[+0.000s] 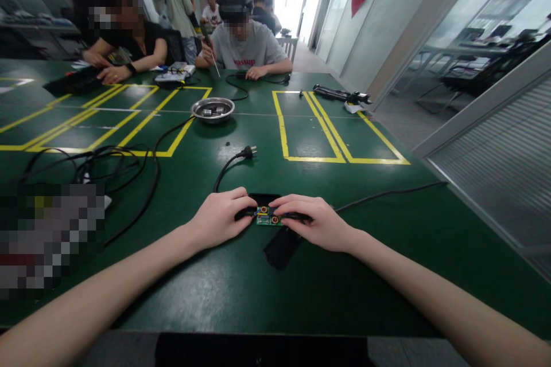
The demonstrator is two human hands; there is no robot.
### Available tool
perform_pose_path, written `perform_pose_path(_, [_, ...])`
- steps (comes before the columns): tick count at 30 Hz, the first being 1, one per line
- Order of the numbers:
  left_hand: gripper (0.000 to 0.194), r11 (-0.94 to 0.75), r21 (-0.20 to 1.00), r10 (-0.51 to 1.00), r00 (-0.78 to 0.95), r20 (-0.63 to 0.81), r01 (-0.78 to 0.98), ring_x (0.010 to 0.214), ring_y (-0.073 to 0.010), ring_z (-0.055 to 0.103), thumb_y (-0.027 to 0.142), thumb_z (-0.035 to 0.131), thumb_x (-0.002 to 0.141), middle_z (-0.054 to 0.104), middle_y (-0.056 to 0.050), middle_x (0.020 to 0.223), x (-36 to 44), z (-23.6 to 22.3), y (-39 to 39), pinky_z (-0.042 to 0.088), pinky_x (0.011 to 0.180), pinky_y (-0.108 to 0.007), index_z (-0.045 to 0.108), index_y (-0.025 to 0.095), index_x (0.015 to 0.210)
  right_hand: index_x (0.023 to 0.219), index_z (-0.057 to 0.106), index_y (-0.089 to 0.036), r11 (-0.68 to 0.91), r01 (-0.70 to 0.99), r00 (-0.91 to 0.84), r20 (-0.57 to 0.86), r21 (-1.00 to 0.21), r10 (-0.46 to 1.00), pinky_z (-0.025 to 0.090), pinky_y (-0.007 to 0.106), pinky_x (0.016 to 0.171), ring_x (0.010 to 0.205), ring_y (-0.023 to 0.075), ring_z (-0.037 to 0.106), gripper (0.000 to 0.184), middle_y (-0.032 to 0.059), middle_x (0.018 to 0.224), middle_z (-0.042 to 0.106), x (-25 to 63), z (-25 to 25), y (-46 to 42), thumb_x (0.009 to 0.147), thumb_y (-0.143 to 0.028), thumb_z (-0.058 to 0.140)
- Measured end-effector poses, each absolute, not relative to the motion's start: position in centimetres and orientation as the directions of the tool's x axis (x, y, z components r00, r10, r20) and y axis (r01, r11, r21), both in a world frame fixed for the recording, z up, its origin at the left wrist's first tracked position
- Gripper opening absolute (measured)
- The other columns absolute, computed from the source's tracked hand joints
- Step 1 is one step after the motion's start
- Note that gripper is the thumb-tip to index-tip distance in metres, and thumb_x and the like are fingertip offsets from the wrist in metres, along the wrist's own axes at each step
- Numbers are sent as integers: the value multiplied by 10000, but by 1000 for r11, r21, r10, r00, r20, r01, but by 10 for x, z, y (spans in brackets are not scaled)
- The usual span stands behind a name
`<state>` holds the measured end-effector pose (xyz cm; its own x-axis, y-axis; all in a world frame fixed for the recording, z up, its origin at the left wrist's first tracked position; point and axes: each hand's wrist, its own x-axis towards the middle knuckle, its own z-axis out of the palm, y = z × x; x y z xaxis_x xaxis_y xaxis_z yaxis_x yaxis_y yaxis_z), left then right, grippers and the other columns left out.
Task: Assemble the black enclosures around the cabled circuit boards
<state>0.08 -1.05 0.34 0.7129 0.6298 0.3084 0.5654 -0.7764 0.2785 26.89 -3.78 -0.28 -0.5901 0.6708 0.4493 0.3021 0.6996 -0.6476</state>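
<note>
A small green circuit board [264,220] with copper coils lies between my hands at the middle of the table. My left hand [221,215] pinches the black power cord [220,176] at the board's left end. On the right, my right hand [321,221] closes on a black cable [387,192], its fingertips reaching over the board's edge. Behind the board shows part of a black plastic housing [264,198]; the hands hide its ends. Another black housing piece [282,248] rests on the table, partly under my right hand. The cord's plug [247,152] lies beyond my left hand.
A metal bowl [213,110] with small metal parts stands farther back. Coiled black cables [116,163] and a blurred-out object [51,235] lie at left. Yellow tape [314,159] marks the green table [206,304]. Two people sit opposite; one holds a screwdriver [215,63].
</note>
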Motion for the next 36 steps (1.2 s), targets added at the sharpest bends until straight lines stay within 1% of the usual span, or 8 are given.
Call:
perform_pose_path(6, [210, -832, 283, 554, 732, 397, 477, 727, -160, 741, 185, 635, 928, 788, -27, 897, -4, 4, -17, 518, 633, -236, 722, 191, 1119, 1185, 721, -209, 587, 300, -607, 324, -752, 726, 614, 331, 913, 1100, 210, 743, 258, 90, 1205, 774, 272, 1, -40, 939, -152, 665])
perform_pose_path(13, [200, -814, 378, 571, 729, 377, 442, 627, -138, 709, 272, 619, 949, 770, -20, 821, -4, 8, -19, 501, 563, -226, 723, 178, 1091, 1156, 708, -196, 572, 396, -555, 309, -718, 772, 575, 275, 726, 888, 180, 724, 230, 78, 1088, 764, 270, 0, -40, 934, -171, 654])
perform_pose_path(16, [186, -804, 371, 588, 716, 377, 465, 673, -144, 729, 295, 597, 999, 790, -37, 873, -3, 6, -16, 516, 597, -226, 735, 186, 1058, 1139, 706, -208, 585, 427, -514, 347, -690, 785, 582, 294, 736, 887, 189, 718, 201, 76, 1064, 755, 270, -3, -38, 945, -198, 654])
perform_pose_path(18, [193, -803, 352, 593, 712, 377, 481, 716, -153, 746, 299, 584, 1019, 798, -40, 895, -3, 4, -14, 527, 624, -227, 740, 194, 1063, 1155, 702, -211, 632, 419, -516, 402, -651, 756, 596, 340, 823, 989, 219, 714, 227, 100, 1139, 732, 273, -2, -38, 929, -210, 677])
perform_pose_path(23, [199, -799, 322, 601, 699, 389, 508, 769, -165, 766, 307, 583, 1035, 809, -38, 936, -5, 0, -9, 537, 663, -233, 739, 200, 1097, 1059, 727, -215, 804, 355, -700, 434, -477, 567, 509, 497, 1042, 1232, 313, 599, 408, 150, 1317, 629, 285, 7, -40, 751, -415, 907])
perform_pose_path(25, [205, -794, 316, 608, 695, 384, 519, 784, -167, 767, 315, 581, 1039, 810, -39, 951, -5, -1, -7, 539, 676, -234, 738, 202, 1107, 1008, 733, -215, 815, 358, -739, 395, -456, 546, 504, 496, 1026, 1210, 311, 595, 437, 145, 1309, 633, 286, 8, -40, 714, -467, 935])
perform_pose_path(30, [225, -761, 340, 649, 668, 364, 553, 749, -158, 745, 346, 573, 1039, 810, -36, 967, -4, -3, -1, 539, 678, -236, 741, 207, 1093, 1028, 730, -210, 815, 426, -658, 484, -392, 577, 522, 441, 910, 1033, 268, 639, 323, 117, 1115, 714, 274, -3, -37, 843, -448, 848])
perform_pose_path(36, [224, -739, 386, 671, 659, 340, 553, 784, -168, 749, 342, 571, 1030, 811, -33, 966, -2, -4, 2, 545, 694, -239, 751, 211, 1055, 1081, 751, -197, 809, 485, -626, 515, -330, 586, 519, 427, 818, 941, 267, 637, 393, 111, 1012, 754, 261, -12, -33, 874, -527, 805])
